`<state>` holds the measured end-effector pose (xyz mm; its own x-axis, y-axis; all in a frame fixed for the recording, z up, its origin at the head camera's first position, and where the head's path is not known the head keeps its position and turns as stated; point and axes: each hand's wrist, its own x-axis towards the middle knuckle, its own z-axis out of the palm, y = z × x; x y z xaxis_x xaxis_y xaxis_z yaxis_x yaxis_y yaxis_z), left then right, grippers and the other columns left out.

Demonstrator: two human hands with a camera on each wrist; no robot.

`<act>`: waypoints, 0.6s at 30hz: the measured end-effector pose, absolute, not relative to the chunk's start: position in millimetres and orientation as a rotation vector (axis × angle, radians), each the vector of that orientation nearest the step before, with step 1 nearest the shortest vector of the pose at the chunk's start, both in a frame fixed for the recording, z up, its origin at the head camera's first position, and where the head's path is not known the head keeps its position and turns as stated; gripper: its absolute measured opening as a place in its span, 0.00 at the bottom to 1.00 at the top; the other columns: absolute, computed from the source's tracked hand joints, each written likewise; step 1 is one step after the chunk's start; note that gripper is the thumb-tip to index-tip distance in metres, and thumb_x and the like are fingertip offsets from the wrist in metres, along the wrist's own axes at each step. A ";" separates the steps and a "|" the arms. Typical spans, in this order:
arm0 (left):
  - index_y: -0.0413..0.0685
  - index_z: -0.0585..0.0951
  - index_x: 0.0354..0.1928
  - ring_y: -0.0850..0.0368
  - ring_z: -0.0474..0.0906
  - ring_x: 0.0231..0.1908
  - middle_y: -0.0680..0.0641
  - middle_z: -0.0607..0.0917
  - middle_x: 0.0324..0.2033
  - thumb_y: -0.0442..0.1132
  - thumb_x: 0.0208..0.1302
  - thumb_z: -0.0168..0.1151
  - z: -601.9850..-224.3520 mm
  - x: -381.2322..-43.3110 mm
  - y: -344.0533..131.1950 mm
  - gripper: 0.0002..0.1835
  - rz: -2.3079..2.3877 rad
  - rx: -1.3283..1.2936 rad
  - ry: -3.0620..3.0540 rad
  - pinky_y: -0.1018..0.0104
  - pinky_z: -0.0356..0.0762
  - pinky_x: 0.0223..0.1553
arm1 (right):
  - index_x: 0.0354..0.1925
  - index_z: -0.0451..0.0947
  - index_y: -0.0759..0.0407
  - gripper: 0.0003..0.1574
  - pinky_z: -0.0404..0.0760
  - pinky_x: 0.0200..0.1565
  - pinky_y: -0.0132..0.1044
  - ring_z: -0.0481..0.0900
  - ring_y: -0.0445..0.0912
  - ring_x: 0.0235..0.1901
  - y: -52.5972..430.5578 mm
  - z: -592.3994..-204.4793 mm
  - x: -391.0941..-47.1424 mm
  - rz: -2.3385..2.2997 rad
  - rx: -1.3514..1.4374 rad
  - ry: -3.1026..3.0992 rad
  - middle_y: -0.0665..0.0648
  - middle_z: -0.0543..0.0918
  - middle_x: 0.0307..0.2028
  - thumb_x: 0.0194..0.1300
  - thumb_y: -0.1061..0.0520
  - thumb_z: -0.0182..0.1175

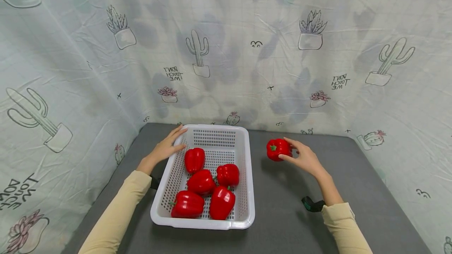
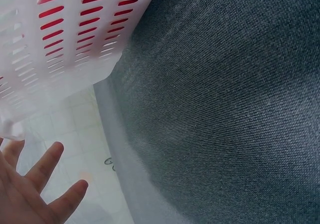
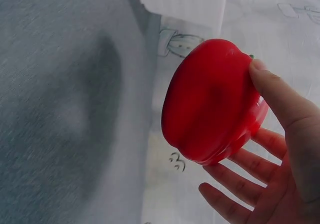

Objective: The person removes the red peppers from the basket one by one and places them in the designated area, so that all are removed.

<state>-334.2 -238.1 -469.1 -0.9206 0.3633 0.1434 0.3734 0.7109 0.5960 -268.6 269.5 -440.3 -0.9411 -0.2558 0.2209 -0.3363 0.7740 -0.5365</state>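
In the head view, my right hand [image 1: 305, 160] holds a red bell pepper [image 1: 279, 149] above the grey table, right of the basket. Its green stem faces left. The right wrist view has the bell pepper [image 3: 215, 101] between the thumb and the fingers of my right hand [image 3: 280, 184]. My left hand [image 1: 165, 149] touches the left rim of a white perforated basket [image 1: 250, 175], near its far corner. Its fingers [image 2: 47, 164] look spread and fairly straight in the left wrist view. Several red bell peppers [image 1: 201, 182] lie inside the basket, towards the near and left parts.
The dark grey tabletop [image 1: 282, 214] extends on both sides of the basket. A pale curtain [image 1: 233, 69] printed with cacti and potted plants hangs behind the table and at its sides. Dark straps [image 1: 312, 204] are on the wrists.
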 end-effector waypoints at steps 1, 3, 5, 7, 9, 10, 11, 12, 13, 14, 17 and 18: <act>0.57 0.56 0.71 0.35 0.51 0.67 0.47 0.45 0.73 0.51 0.64 0.55 -468.9 -334.1 -238.0 0.35 -1.017 -0.614 -2.896 0.26 0.55 0.52 | 0.66 0.63 0.55 0.47 0.75 0.49 0.53 0.74 0.55 0.51 271.6 -441.7 -267.7 0.891 0.471 -2.833 0.63 0.73 0.58 0.56 0.37 0.63; 0.57 0.56 0.71 0.34 0.50 0.67 0.47 0.45 0.73 0.51 0.64 0.55 -468.7 -334.0 -238.0 0.35 -1.012 -0.615 -2.905 0.27 0.55 0.52 | 0.66 0.63 0.56 0.46 0.75 0.48 0.54 0.74 0.56 0.51 275.9 -444.1 -266.1 0.891 0.462 -2.841 0.63 0.73 0.58 0.56 0.37 0.63; 0.57 0.56 0.71 0.35 0.50 0.67 0.46 0.45 0.72 0.51 0.64 0.55 -468.5 -333.8 -238.2 0.35 -1.020 -0.618 -2.906 0.27 0.55 0.52 | 0.66 0.63 0.57 0.46 0.75 0.48 0.54 0.74 0.56 0.50 280.4 -446.9 -264.8 0.881 0.453 -2.853 0.64 0.73 0.58 0.56 0.37 0.63; 0.57 0.56 0.71 0.35 0.50 0.67 0.45 0.46 0.72 0.51 0.65 0.54 -468.3 -333.5 -238.2 0.35 -1.038 -0.624 -2.901 0.27 0.55 0.52 | 0.66 0.63 0.57 0.46 0.75 0.47 0.55 0.74 0.57 0.50 285.0 -449.7 -263.2 0.871 0.439 -2.865 0.64 0.73 0.57 0.56 0.37 0.62; 0.57 0.56 0.71 0.35 0.49 0.68 0.45 0.45 0.72 0.52 0.65 0.54 -467.9 -332.9 -237.7 0.35 -1.052 -0.630 -2.896 0.28 0.56 0.52 | 0.66 0.63 0.57 0.46 0.76 0.46 0.56 0.75 0.58 0.50 289.6 -452.3 -261.3 0.855 0.424 -2.873 0.65 0.73 0.57 0.56 0.37 0.62; 0.57 0.56 0.71 0.35 0.49 0.68 0.45 0.45 0.72 0.52 0.64 0.54 -467.7 -332.5 -237.5 0.35 -1.062 -0.630 -2.892 0.28 0.56 0.52 | 0.66 0.63 0.57 0.46 0.76 0.45 0.56 0.75 0.58 0.50 292.0 -453.7 -260.3 0.844 0.417 -2.878 0.65 0.73 0.57 0.56 0.37 0.62; 0.57 0.56 0.71 0.36 0.49 0.68 0.45 0.45 0.72 0.52 0.64 0.55 -467.4 -332.1 -237.5 0.35 -1.068 -0.631 -2.891 0.28 0.57 0.52 | 0.66 0.63 0.57 0.46 0.75 0.44 0.56 0.75 0.59 0.50 294.4 -454.9 -259.4 0.835 0.412 -2.879 0.65 0.73 0.57 0.56 0.37 0.62; 0.57 0.55 0.71 0.36 0.49 0.68 0.45 0.45 0.72 0.52 0.65 0.54 -467.1 -331.8 -237.4 0.35 -1.072 -0.633 -2.891 0.28 0.57 0.53 | 0.66 0.64 0.57 0.46 0.75 0.44 0.57 0.75 0.60 0.50 296.6 -455.9 -258.4 0.830 0.409 -2.878 0.65 0.73 0.57 0.56 0.37 0.62; 0.57 0.55 0.71 0.36 0.49 0.68 0.46 0.45 0.73 0.52 0.65 0.54 -466.9 -331.5 -237.5 0.35 -1.072 -0.633 -2.892 0.28 0.57 0.53 | 0.66 0.64 0.57 0.45 0.75 0.43 0.57 0.75 0.60 0.49 298.8 -456.5 -257.6 0.821 0.406 -2.879 0.66 0.73 0.58 0.56 0.37 0.62; 0.57 0.55 0.71 0.35 0.49 0.68 0.46 0.45 0.73 0.52 0.65 0.54 -466.8 -331.4 -237.6 0.36 -1.071 -0.633 -2.893 0.28 0.57 0.53 | 0.65 0.64 0.58 0.45 0.75 0.43 0.57 0.74 0.60 0.49 301.2 -457.4 -256.8 0.812 0.401 -2.879 0.66 0.72 0.58 0.56 0.37 0.62; 0.57 0.55 0.71 0.36 0.49 0.68 0.47 0.44 0.73 0.53 0.65 0.54 -467.3 -331.6 -238.3 0.36 -1.072 -0.631 -2.897 0.29 0.57 0.53 | 0.65 0.64 0.58 0.46 0.75 0.42 0.57 0.74 0.60 0.49 307.6 -459.9 -255.5 0.789 0.385 -2.874 0.67 0.72 0.57 0.56 0.38 0.63; 0.57 0.55 0.71 0.36 0.49 0.68 0.47 0.45 0.73 0.53 0.65 0.54 -467.6 -331.8 -238.4 0.36 -1.076 -0.631 -2.895 0.29 0.57 0.53 | 0.65 0.64 0.59 0.46 0.75 0.43 0.57 0.74 0.61 0.49 309.6 -460.7 -255.2 0.783 0.381 -2.875 0.67 0.71 0.58 0.56 0.38 0.63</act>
